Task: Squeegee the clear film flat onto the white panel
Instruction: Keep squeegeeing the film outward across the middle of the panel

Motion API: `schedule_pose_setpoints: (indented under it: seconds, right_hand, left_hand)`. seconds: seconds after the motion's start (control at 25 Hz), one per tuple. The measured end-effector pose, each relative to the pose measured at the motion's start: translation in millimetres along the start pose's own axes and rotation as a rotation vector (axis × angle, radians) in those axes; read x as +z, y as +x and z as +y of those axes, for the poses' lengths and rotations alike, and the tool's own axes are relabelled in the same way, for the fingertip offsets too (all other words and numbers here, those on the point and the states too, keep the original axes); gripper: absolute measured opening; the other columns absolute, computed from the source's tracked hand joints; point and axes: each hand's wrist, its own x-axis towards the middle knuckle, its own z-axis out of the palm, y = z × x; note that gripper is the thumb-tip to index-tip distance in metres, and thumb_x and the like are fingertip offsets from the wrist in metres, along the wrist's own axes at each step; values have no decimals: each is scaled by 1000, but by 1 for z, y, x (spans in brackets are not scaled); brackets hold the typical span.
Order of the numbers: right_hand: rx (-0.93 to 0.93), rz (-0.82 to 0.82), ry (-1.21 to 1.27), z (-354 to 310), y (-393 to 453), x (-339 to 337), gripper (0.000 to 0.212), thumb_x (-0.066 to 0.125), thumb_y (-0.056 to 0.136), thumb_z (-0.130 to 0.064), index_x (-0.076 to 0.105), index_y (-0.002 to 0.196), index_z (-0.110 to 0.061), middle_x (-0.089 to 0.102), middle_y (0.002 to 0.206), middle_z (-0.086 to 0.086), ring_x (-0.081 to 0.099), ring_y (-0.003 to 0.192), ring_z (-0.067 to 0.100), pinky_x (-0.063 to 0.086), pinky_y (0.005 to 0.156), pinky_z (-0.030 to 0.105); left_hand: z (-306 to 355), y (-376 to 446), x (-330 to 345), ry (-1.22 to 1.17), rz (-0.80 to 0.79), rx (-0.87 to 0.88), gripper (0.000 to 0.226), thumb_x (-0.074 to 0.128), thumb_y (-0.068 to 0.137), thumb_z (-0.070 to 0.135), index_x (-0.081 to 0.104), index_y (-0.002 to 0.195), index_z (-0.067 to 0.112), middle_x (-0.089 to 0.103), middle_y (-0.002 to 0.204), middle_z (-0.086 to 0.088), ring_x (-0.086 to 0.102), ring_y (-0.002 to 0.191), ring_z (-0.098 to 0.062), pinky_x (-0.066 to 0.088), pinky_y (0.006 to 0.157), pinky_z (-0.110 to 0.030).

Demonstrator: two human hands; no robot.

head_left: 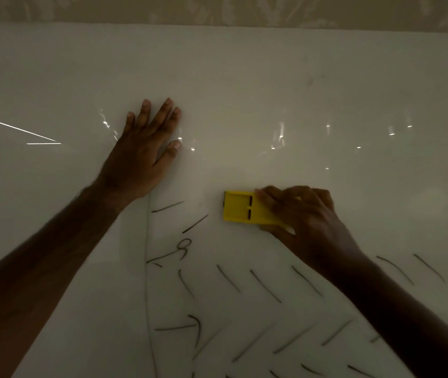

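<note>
The left hand (141, 156) lies flat, fingers spread and holding nothing, pressing the clear film (285, 148) against the white panel (53, 64). The right hand (307, 214) has its fingers closed around a yellow squeegee (240, 207), whose blade end projects beyond the fingertips toward the left hand.

Dim workroom, perhaps – marked white panel (244, 77); patterned wall (217, 9)

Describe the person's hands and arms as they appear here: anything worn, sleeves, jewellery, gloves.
Both the left hand and the right hand are bare, with no gloves. No rings, watch or bracelet show in this dim light. Both forearms are uncovered to the picture's edge; no sleeve is visible. Fingernails look short.
</note>
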Motion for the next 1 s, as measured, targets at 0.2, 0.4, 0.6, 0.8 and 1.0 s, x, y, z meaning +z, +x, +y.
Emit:
schedule_pose_setpoints:
  seconds: [0.2,0.4,0.6,0.8,1.0]
  right_hand:
    - [10,-6,17,-66,31,30,67,68,93,-45,47,153,-27,53,152,-10,54,120,24,44,97,50]
    - [-145,-50,-9,-52,-14,18,60,63,97,-45,49,152,-27,55,151,-9,53,124,22,44,98,50]
    - [3,6,-43,-32,32,10,62,59,94,-46,49,151,-25,57,148,-7,57,118,28,46,96,52]
    - [-36,5,0,-91,67,38,68,73,90,-40,49,151,-22,57,148,-2,56,118,29,44,95,52]
    - [-226,-30,-3,-95,0,37,57,64,98,-40,49,151,-25,54,150,-7,57,120,23,44,97,49]
  left_hand:
    - [-6,-4,0,22,16,31,66,19,112,47,21,173,20,13,181,0,7,167,-34,5,134,-54]
    - [-28,-23,-2,37,30,-7,64,22,112,44,19,173,23,10,181,2,5,168,-33,5,133,-53]
    - [-41,-32,-1,48,35,12,63,24,112,41,20,173,22,10,181,-1,5,167,-35,5,133,-52]
    - [-52,-38,-3,113,57,52,62,26,114,40,21,173,21,14,181,-4,10,167,-37,11,133,-53]
    - [-56,-55,4,137,116,-9,63,27,114,45,22,172,20,16,181,-6,13,165,-42,12,132,-60]
